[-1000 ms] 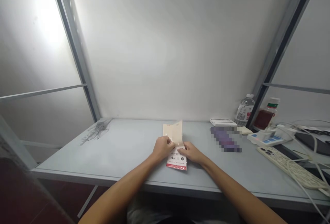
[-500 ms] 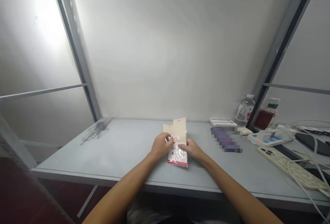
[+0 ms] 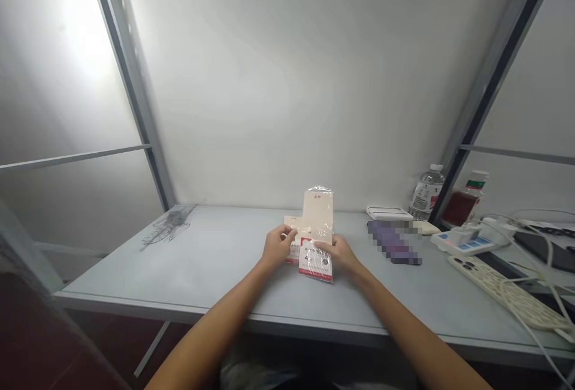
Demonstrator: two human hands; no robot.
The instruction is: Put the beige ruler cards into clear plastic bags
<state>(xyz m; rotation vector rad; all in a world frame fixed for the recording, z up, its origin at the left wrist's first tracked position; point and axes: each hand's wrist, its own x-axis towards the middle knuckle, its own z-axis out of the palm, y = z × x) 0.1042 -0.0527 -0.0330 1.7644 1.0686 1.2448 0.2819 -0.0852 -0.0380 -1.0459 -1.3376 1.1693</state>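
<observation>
A cream card packet with a red and white lower part (image 3: 318, 216), wrapped in clear shiny plastic, is raised and tilted up in my right hand (image 3: 342, 254), whose fingers close on its right side. Behind it and to its left is a second, similar packet (image 3: 291, 222), partly covered by the first. My left hand (image 3: 277, 245) is at the left edge of that second packet, thumb and index finger pinched together near the first packet's left side. What the pinch holds is too small to make out.
The grey table (image 3: 215, 258) has a dark wire-like tangle (image 3: 171, 225) at its far left. On the right are a purple item (image 3: 395, 243), a white box (image 3: 389, 214), a water bottle (image 3: 426, 192), a red-filled bottle (image 3: 462, 201), a power strip (image 3: 471, 240), a phone case (image 3: 507, 291) and cables.
The front packet has been lifted and shifted right by my right hand, showing more of its face and the packet behind. My left hand has moved slightly left and up.
</observation>
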